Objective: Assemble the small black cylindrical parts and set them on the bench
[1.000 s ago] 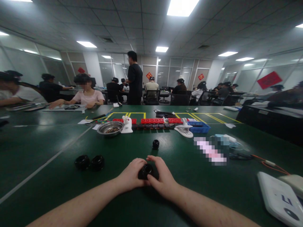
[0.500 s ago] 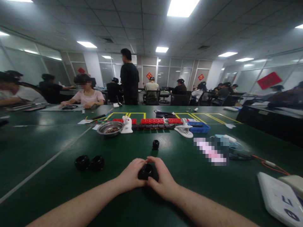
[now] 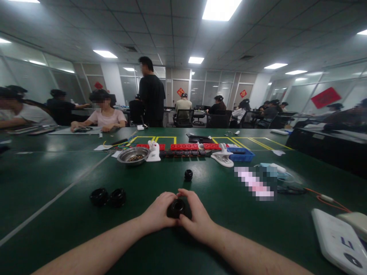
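Under the grip, a wide dark green table [image 3: 57, 214] with pale lines. Far beyond it, a steel bowl [image 3: 133, 155] and a white clamp stand [image 3: 224, 156] before a row of red blocks [image 3: 185, 146]. Left of it, two black rings [image 3: 108, 197] touching each other; straight ahead, a smaller black knob [image 3: 188, 175]. Left hand [image 3: 158, 212] and right hand [image 3: 197, 217] closed together around a black ring-shaped part [image 3: 178, 208], pinched between the fingers just above the tabletop.

A round part [image 3: 177, 208] sits on the table [image 3: 57, 225] between the left hand [image 3: 159, 214] and right hand [image 3: 197, 217]. Two similar parts [image 3: 108, 197] lie to the left, a smaller one [image 3: 188, 175] lies behind, and a bowl [image 3: 133, 155] stands farther back.
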{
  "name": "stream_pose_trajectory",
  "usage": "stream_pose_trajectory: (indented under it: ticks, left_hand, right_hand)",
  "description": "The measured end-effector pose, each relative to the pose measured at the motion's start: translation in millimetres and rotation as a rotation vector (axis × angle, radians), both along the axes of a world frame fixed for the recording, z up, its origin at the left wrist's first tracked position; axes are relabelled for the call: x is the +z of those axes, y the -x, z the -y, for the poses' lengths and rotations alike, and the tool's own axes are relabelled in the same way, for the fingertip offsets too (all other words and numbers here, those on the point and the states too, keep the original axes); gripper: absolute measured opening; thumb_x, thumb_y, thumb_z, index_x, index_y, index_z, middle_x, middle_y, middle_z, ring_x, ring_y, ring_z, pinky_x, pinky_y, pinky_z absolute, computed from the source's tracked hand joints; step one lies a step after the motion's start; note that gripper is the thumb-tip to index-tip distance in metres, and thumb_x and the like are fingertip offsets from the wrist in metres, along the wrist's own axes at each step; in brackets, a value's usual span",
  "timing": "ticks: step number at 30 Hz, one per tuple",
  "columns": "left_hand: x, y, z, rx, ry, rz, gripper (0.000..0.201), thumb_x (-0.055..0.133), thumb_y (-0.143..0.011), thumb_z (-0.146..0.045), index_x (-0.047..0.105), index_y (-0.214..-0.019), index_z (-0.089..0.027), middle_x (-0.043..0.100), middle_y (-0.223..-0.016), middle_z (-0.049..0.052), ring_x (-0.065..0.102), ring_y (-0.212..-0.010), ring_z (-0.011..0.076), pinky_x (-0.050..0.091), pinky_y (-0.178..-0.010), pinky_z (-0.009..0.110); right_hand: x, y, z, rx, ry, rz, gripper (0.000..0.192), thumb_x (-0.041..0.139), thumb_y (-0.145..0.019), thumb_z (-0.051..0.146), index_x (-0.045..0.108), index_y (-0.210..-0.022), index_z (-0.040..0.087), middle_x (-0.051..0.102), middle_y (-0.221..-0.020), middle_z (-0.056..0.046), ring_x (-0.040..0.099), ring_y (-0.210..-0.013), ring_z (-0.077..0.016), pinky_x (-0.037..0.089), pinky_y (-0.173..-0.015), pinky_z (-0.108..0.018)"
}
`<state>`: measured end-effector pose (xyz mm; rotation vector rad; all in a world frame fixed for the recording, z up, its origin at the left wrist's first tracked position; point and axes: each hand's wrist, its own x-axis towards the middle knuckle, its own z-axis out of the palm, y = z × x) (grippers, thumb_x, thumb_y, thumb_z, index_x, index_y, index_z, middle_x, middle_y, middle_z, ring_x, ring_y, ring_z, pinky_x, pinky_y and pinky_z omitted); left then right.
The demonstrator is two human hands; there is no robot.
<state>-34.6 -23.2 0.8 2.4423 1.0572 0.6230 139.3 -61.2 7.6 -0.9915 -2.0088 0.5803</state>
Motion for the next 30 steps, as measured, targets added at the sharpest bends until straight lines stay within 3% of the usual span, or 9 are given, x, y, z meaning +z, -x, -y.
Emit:
stream_pose_trajectory:
  ticks: [8,14,18,22,30]
  left_hand:
    - [-0.4,0.9,-0.4,-0.043,-0.004,0.004,0.047,0.072,-0.056,-0.035,0.053,-0.097,-0.020,0.054,-0.101,0.005,0.049,-0.096,0.0247,0.039,-0.086,0.038]
    - [1.2,1.9,-0.2,-0.042,0.033,0.015,0.048,0.068,-0.060,-0.028,0.051,-0.104,-0.020,0.054,-0.105,0.005,0.047,-0.100,0.0245,0.037,-0.088,0.037]
    - [3.6,1.8,1.2,-0.015,0.061,-0.005,0.040,0.068,-0.060,-0.033,0.055,-0.096,-0.020,0.053,-0.103,0.006,0.048,-0.099,0.0257,0.038,-0.087,0.039]
    - [5.8,0.4,2.7,-0.016,0.050,0.009,0.039,0.068,-0.060,-0.031,0.055,-0.094,-0.019,0.053,-0.102,0.006,0.049,-0.097,0.0251,0.039,-0.086,0.038]
    - [5.0,0.2,2.3,-0.014,0.041,0.014,0.047,0.068,-0.060,-0.028,0.052,-0.103,-0.018,0.053,-0.103,0.006,0.048,-0.098,0.0243,0.038,-0.088,0.037]
  right_hand:
    - [-2.1,1.8,-1.8,-0.064,0.026,0.026,0.057,0.061,-0.065,0.020,0.038,-0.117,0.019,0.049,-0.107,-0.007,0.046,-0.101,-0.0206,0.035,-0.091,-0.038]
    - [0.5,1.0,-0.2,-0.006,0.011,0.027,0.058,0.055,-0.066,0.011,0.035,-0.120,0.019,0.047,-0.112,-0.007,0.043,-0.106,-0.0189,0.034,-0.094,-0.036]
    - [2.8,1.3,0.2,-0.028,-0.003,0.016,0.060,0.059,-0.066,0.016,0.033,-0.120,0.020,0.045,-0.115,-0.008,0.042,-0.107,-0.0210,0.033,-0.093,-0.039]
    - [2.6,2.8,-0.4,-0.080,0.015,0.015,0.055,0.061,-0.065,0.020,0.039,-0.115,0.020,0.049,-0.104,-0.006,0.047,-0.098,-0.0210,0.038,-0.088,-0.039]
    - [2.6,0.6,0.1,0.028,0.004,0.014,0.059,0.052,-0.064,0.009,0.035,-0.119,0.019,0.045,-0.115,-0.008,0.041,-0.108,-0.0215,0.033,-0.094,-0.040]
